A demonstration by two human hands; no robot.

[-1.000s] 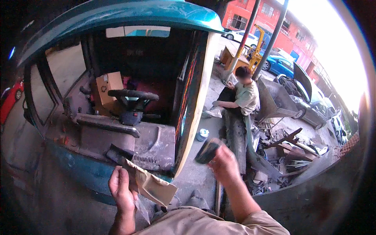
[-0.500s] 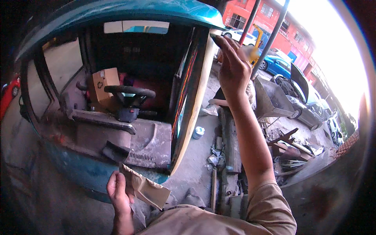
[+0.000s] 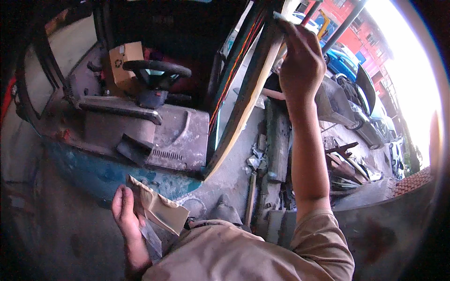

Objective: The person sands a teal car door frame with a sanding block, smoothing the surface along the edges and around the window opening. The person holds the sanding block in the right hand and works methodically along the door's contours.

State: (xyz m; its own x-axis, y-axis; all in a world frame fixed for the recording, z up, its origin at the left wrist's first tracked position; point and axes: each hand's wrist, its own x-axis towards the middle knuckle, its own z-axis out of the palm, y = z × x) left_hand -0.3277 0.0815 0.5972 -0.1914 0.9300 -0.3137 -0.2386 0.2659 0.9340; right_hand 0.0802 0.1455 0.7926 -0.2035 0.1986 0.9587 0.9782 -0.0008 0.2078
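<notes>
My left hand (image 3: pixel 125 213) is low in front of me, closed on a tan board (image 3: pixel 165 214) with a smeared, paste-like layer along its top edge. A thin clear sheet (image 3: pixel 151 238) hangs below that hand. High on the right, my right hand (image 3: pixel 302 63) is closed with its fingertips at the vehicle cab's pale corner pillar (image 3: pixel 246 105). Between those fingers the pale bluish tip of a thin, flat piece (image 3: pixel 277 16) shows; most of it is hidden, so I cannot tell its kind. The teal cab (image 3: pixel 154 182) has an open, glassless front.
Inside the cab are a steering wheel (image 3: pixel 157 69), a cardboard box (image 3: pixel 127 63) and a dusty dashboard (image 3: pixel 180 136). Orange-red wires (image 3: pixel 236 61) run along the pillar. Timber beams (image 3: pixel 277 154), scrap wood (image 3: pixel 349 164) and a metal bin (image 3: pixel 335 103) stand right, with parked cars beyond.
My view has shifted closer to the cab. My right hand has turned from fingers raised to knuckles showing, still at the pillar. The left hand keeps its hold on the board.
</notes>
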